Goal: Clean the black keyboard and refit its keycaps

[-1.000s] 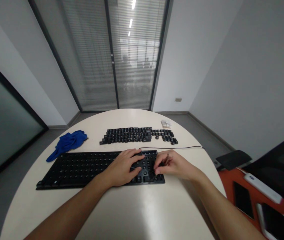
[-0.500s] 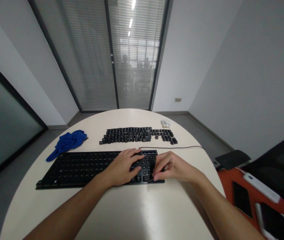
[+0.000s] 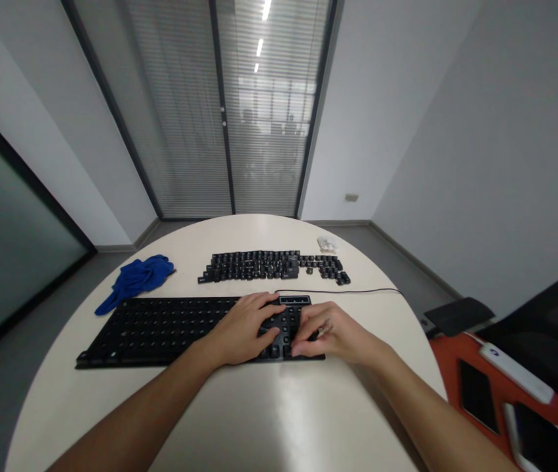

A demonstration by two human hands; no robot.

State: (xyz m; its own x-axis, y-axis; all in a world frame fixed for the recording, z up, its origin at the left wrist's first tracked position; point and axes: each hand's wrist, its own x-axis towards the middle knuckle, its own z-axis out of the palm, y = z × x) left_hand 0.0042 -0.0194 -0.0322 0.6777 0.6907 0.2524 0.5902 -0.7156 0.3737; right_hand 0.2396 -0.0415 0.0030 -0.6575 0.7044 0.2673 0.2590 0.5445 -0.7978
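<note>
A black keyboard [image 3: 160, 331] lies across the front of the table, most of its keycaps off and the bare switch posts showing. My left hand [image 3: 244, 331] rests flat over its right part, fingers spread and pressing near the number pad. At the lower right corner of the number pad, my right hand [image 3: 320, 333] is closed in a pinch around a thin metal tool [image 3: 326, 322], mostly hidden by the fingers. Its tip is down among the last keys there. Loose black keycaps [image 3: 249, 265] stand in rows behind the keyboard, with a smaller group [image 3: 328, 265] to their right.
A blue cloth [image 3: 138, 278] lies crumpled at the left of the round table [image 3: 239, 419]. The keyboard cable [image 3: 347, 290] runs off to the right edge. A small clear bag [image 3: 326, 244] sits at the back. Phones [image 3: 478, 393] and a power strip [image 3: 517, 372] rest on an orange seat.
My right hand has shifted slightly left over the corner of the number pad, and its fingertips now cover the tool's tip. My left hand stays on the keyboard. The view has moved slightly.
</note>
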